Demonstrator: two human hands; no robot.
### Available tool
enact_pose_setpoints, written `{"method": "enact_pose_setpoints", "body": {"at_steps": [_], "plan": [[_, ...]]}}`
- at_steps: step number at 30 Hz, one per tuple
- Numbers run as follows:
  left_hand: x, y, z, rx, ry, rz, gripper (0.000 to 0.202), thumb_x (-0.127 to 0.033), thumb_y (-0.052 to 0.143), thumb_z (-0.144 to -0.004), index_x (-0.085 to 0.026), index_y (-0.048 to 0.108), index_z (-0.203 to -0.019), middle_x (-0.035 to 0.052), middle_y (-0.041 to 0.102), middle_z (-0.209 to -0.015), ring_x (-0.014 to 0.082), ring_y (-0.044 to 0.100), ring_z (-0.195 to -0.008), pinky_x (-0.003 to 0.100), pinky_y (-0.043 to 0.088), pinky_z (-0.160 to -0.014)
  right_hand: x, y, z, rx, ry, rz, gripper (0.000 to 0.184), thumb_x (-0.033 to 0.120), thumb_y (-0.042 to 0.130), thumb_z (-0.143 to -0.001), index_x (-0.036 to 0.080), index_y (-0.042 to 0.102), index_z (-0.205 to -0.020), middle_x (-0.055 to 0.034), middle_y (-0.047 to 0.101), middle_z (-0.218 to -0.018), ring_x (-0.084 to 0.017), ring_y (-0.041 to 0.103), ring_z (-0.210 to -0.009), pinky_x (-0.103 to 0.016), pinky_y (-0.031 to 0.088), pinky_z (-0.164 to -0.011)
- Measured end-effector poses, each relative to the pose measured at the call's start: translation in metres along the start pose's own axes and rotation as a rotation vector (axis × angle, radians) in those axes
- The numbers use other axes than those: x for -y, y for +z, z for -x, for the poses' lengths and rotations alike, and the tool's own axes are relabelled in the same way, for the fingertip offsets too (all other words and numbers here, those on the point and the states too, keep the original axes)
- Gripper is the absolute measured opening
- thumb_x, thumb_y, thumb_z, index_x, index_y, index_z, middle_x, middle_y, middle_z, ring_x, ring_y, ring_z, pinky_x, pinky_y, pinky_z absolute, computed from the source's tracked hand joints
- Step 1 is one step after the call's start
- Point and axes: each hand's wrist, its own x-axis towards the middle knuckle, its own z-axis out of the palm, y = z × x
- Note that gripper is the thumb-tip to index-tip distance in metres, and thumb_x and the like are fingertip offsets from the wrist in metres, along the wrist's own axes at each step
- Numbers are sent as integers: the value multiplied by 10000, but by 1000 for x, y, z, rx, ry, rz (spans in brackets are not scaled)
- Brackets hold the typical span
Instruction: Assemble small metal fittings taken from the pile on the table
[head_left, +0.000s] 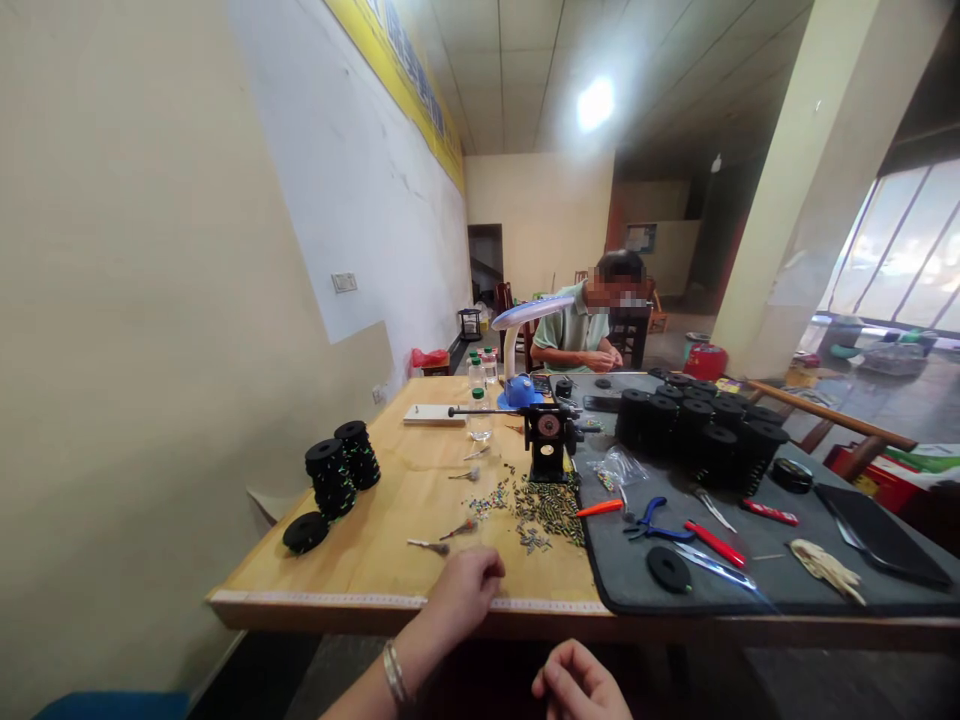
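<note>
My left hand [463, 588] rests at the near edge of the wooden table [390, 560], fingers curled, close to a small feathered lure [429, 546]; whether it pinches anything is hidden. My right hand [579, 683] hangs below the table edge with its fingers closed in a loose fist. A pile of small beads [547, 505] lies just beyond, in front of a black hand-crank winder [547, 438].
Stacks of black spools stand at the left [341, 468] and at the back right [701, 425]. Pliers [654, 522], red-handled tools [712, 543] and a black disc [667, 567] lie on a grey mat [750, 590]. Another person [589, 325] sits at the far end behind a desk lamp [525, 335].
</note>
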Motion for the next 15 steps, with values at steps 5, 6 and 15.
{"method": "enact_pose_setpoints", "body": {"at_steps": [5,6,15], "plan": [[-9,21,36,-7,-196,732,235,-272,667,-732,-143,628,-924,22,636,-739,132,572,-661,205,400,-544,15,12,15,-88,-51,29,529,646,707,-684,150,528,-725,-45,626,-724,-78,461,-471,-156,291,-380],[-12,26,45,-14,-269,933,278,-280,730,-680,-146,633,-903,6,623,-709,116,554,-629,193,380,-520,18,16,17,-91,-58,31,511,628,706,-696,150,529,-729,-50,629,-734,-85,477,-491,-156,306,-388],[-23,48,81,3,-589,1520,359,-168,833,-573,-146,620,-861,-3,634,-688,106,585,-583,228,463,-578,27,38,23,-68,-4,60,470,594,673,-716,164,482,-705,-53,645,-706,-98,512,-473,-156,327,-379]]}}
